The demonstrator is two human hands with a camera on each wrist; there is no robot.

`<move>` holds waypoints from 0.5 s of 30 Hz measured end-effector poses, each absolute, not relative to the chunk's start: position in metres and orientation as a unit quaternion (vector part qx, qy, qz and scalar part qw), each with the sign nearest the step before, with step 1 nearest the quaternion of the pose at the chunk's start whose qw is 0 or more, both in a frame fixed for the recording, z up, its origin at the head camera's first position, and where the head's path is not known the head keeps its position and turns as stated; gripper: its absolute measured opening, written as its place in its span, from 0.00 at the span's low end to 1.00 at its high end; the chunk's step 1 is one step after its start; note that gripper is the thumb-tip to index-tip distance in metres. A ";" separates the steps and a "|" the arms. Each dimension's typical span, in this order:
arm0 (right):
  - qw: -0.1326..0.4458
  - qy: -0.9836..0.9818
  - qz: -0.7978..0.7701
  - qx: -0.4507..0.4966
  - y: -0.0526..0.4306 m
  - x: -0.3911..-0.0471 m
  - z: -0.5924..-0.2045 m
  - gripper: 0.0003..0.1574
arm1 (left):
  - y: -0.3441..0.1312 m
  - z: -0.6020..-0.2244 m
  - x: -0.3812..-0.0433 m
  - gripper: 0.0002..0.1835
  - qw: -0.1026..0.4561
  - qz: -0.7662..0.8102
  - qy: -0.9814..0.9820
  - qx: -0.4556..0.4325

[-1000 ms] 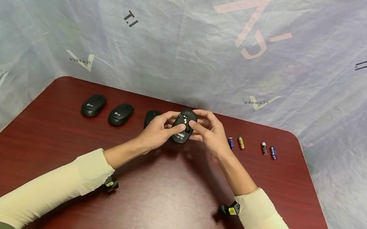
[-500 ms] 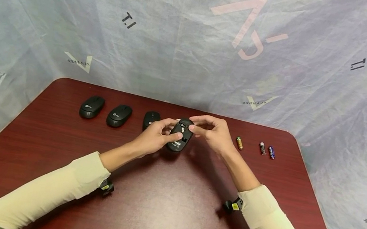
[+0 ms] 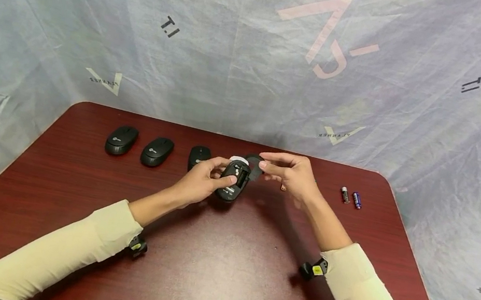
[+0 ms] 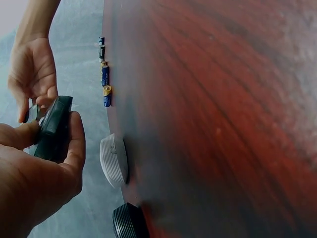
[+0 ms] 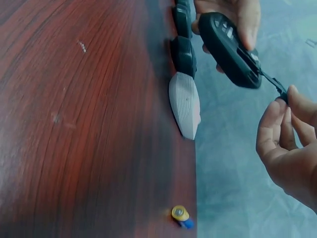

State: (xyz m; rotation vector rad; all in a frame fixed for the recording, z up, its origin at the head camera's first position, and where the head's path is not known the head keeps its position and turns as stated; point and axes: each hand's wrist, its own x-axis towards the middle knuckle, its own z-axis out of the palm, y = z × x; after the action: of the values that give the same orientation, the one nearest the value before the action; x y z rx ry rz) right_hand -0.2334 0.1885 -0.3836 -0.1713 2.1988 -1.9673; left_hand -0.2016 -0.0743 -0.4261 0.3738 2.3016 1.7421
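Observation:
A black computer mouse (image 3: 228, 193) is held underside up in my left hand (image 3: 198, 183), the thumb pressing on its base. A dark slot shows in that underside. My right hand (image 3: 297, 180) pinches the mouse's thin black battery cover (image 3: 254, 168) between thumb and fingers, just right of the mouse. Seen from the right wrist, the cover (image 5: 275, 84) sticks out edge-on at the end of the mouse (image 5: 225, 49); whether the two still touch, I cannot tell. Both hands are raised above the table.
More black mice (image 3: 121, 140) stand in a row along the back left of the table (image 3: 221, 273). A white mouse (image 4: 114, 161) sits behind the held one. To the right lie several batteries (image 3: 357, 200), some partly hidden by my right hand. A fabric backdrop (image 3: 235, 65) hangs behind the table.
The battery cover has come away from the mouse's underside and moved right with my right hand, baring the slot. My left hand has brought the mouse slightly down and left.

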 end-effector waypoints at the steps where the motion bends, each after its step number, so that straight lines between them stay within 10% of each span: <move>1: 0.098 0.739 -0.665 -0.051 0.192 -0.233 -0.384 0.24 | -0.075 -0.426 -0.202 0.28 0.115 0.597 0.784 0.127; 15: 0.224 0.796 -0.563 -0.019 0.228 -0.215 -0.415 0.23 | -0.086 -0.424 -0.204 0.30 0.131 0.615 0.769 0.112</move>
State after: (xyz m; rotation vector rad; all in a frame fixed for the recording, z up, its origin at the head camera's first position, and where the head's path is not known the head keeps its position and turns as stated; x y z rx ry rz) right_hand -0.2146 0.2278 -0.4145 -0.0513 2.1957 -1.5525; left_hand -0.2038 -0.0857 -0.4240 0.3248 2.2345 1.7874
